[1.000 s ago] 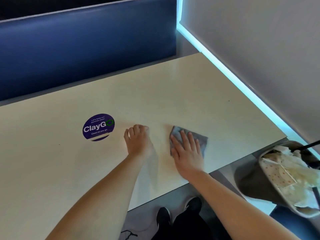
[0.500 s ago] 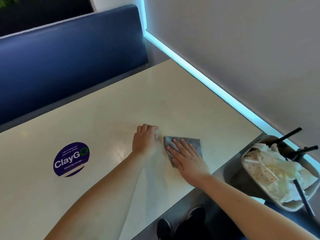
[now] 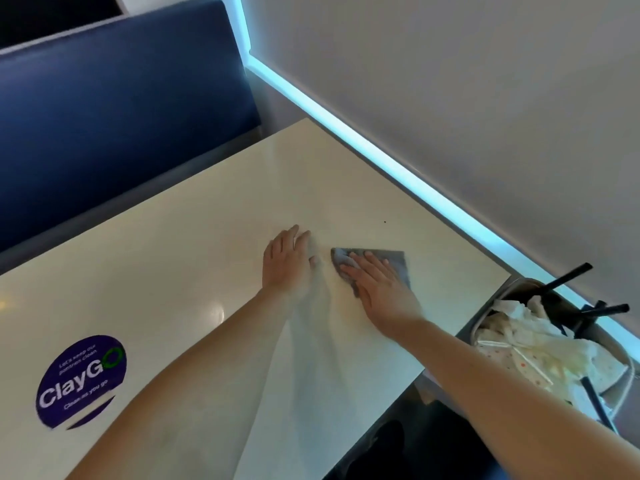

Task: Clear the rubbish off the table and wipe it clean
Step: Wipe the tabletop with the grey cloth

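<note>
Right hand [image 3: 377, 289] flat on grey cloth [image 3: 391, 259] on table [image 3: 207, 244], left hand [image 3: 285, 263] flat, released, at its 9 o'clock, rubbish tray [image 3: 620, 386] at 4 o'clock.

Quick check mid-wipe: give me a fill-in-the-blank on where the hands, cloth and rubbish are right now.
1. The right hand presses flat on the grey ____.
2. The left hand rests on the table with ____ under it.
3. The crumpled wrappers and black straws lie in the grey ____ beside the table's right end.
4. The round purple sticker reads ____.

Missing words: cloth; nothing; tray; ClayGo
</note>
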The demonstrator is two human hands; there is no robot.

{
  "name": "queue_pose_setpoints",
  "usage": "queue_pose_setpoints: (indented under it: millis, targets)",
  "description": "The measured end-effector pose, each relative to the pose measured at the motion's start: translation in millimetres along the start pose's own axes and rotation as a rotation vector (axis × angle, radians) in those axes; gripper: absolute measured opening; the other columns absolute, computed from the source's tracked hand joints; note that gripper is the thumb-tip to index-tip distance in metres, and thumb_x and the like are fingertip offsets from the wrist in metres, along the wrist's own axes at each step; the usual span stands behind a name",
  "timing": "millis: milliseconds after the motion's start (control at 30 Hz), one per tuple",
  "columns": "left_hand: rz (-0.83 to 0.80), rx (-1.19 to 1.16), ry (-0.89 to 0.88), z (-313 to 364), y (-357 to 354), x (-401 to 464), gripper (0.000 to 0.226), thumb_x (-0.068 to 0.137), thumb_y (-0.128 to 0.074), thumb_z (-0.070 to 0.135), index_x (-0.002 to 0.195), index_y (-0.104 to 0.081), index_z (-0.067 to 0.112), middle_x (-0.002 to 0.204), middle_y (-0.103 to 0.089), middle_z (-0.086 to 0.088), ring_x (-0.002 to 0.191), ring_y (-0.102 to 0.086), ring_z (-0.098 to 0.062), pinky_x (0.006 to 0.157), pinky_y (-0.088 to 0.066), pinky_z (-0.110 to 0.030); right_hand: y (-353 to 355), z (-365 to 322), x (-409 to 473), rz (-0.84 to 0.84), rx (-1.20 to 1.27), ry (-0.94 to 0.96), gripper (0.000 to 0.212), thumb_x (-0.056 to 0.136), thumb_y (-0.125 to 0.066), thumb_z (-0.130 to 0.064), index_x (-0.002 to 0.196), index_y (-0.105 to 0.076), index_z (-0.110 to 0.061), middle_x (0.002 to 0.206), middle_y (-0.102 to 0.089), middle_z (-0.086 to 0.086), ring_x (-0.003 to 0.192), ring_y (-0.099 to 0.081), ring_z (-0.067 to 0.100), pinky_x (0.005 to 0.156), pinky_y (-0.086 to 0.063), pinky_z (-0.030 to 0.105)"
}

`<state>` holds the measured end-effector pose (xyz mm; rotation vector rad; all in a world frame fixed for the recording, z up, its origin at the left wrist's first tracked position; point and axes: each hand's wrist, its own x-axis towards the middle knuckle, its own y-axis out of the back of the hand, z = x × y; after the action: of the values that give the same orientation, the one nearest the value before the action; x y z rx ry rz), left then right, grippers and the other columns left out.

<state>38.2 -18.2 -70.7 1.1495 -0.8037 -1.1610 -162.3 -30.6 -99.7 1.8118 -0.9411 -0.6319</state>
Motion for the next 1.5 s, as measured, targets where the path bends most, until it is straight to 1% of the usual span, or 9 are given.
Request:
queue_pose_setpoints:
  millis: [200, 400, 633, 833, 933, 1067, 1200, 1300, 1500]
  targets:
    - [-0.147, -0.059, 0.051, 20.8, 5.5, 43.1, 0.065, 0.096, -0.050, 0.044, 0.153, -0.023, 0.025, 0.162, -0.011, -0.002, 0.146, -0.012, -0.026, 0.107, -0.034, -0.041, 34.7, 40.9, 69.4, 0.081, -0.057, -0.417, 0.054, 0.103, -0.030, -0.022, 0.155, -0.018, -0.023, 0.162, -0.017, -0.001, 0.150, -0.011, 0.019, 0.122, -0.005, 0.035]
    - [-0.152, -0.035, 0.104, 31.1, 12.2, 53.3, 0.053, 0.089, -0.062, 0.043, 0.135, -0.043, 0.025, 0.150, -0.028, -0.002, 0.134, -0.024, -0.028, 0.091, -0.041, -0.038, 27.1, 44.3, 61.5, 0.033, -0.041, -0.088, 0.056, 0.098, -0.037, -0.021, 0.152, -0.029, -0.029, 0.160, -0.025, -0.006, 0.149, -0.014, 0.018, 0.120, -0.001, 0.035]
    - [-0.196, -0.024, 0.157, 35.5, 15.5, 58.0, 0.055, 0.088, -0.063, 0.042, 0.138, -0.041, 0.030, 0.148, -0.028, 0.002, 0.133, -0.024, -0.027, 0.079, -0.040, -0.035, 47.0, 76.6, 85.9, 0.070, -0.127, -0.595, 0.056, 0.104, -0.021, -0.033, 0.157, -0.007, -0.022, 0.164, -0.005, 0.007, 0.150, -0.004, 0.025, 0.122, -0.001, 0.040]
    - [-0.234, -0.009, 0.174, 39.5, 22.6, 66.2, 0.058, 0.086, -0.067, 0.040, 0.137, -0.043, 0.027, 0.148, -0.029, 0.000, 0.129, -0.026, -0.030, 0.079, -0.037, -0.033, 25.7, 39.4, 68.4, -0.071, -0.126, -0.078, 0.063, 0.095, -0.005, -0.050, 0.155, -0.011, -0.034, 0.163, -0.001, -0.007, 0.151, 0.002, 0.017, 0.119, 0.009, 0.032]
    - [-0.245, -0.005, 0.178, 42.8, 24.7, 65.4, 0.056, 0.084, -0.069, 0.040, 0.134, -0.045, 0.027, 0.143, -0.033, 0.000, 0.127, -0.028, -0.029, 0.078, -0.038, -0.033, 37.0, 77.7, 76.6, -0.034, -0.114, -0.189, 0.057, 0.098, -0.016, -0.055, 0.153, -0.013, -0.040, 0.164, -0.001, -0.006, 0.151, 0.002, 0.018, 0.120, 0.006, 0.035]
    - [-0.218, -0.023, 0.181, 38.3, 26.2, 64.3, 0.057, 0.082, -0.071, 0.042, 0.132, -0.047, 0.032, 0.142, -0.035, 0.004, 0.125, -0.029, -0.027, 0.076, -0.037, -0.031, 32.8, 65.6, 86.5, 0.070, -0.154, -0.467, 0.056, 0.103, -0.021, -0.046, 0.156, -0.009, -0.031, 0.164, 0.002, 0.003, 0.150, 0.005, 0.025, 0.121, 0.007, 0.039]
    - [-0.245, -0.039, 0.162, 31.1, 26.3, 62.7, 0.075, 0.080, -0.071, 0.053, 0.144, -0.037, 0.035, 0.152, -0.028, 0.011, 0.132, -0.026, -0.023, 0.088, -0.041, -0.033, 14.2, 38.2, 79.2, -0.041, -0.111, -0.071, 0.063, 0.095, -0.009, -0.057, 0.154, -0.014, -0.036, 0.163, -0.001, -0.005, 0.151, 0.003, 0.020, 0.120, 0.010, 0.034]
    - [-0.248, -0.034, 0.158, 25.6, 27.5, 61.1, 0.080, 0.079, -0.068, 0.059, 0.147, -0.032, 0.038, 0.154, -0.025, 0.014, 0.135, -0.024, -0.021, 0.093, -0.042, -0.035, 22.2, 62.7, 87.1, -0.079, -0.128, 0.050, 0.064, 0.094, -0.006, -0.060, 0.154, -0.014, -0.039, 0.163, -0.005, -0.010, 0.151, 0.001, 0.015, 0.118, 0.011, 0.029]
    - [-0.208, -0.036, 0.148, 24.7, 24.9, 60.3, 0.073, 0.079, -0.063, 0.065, 0.143, -0.034, 0.043, 0.153, -0.024, 0.021, 0.136, -0.023, -0.015, 0.094, -0.042, -0.033, 28.3, 67.1, 122.0, 0.134, -0.125, -0.334, 0.072, 0.091, -0.003, -0.042, 0.151, -0.033, -0.017, 0.158, -0.029, 0.010, 0.147, -0.023, 0.030, 0.121, -0.013, 0.042]
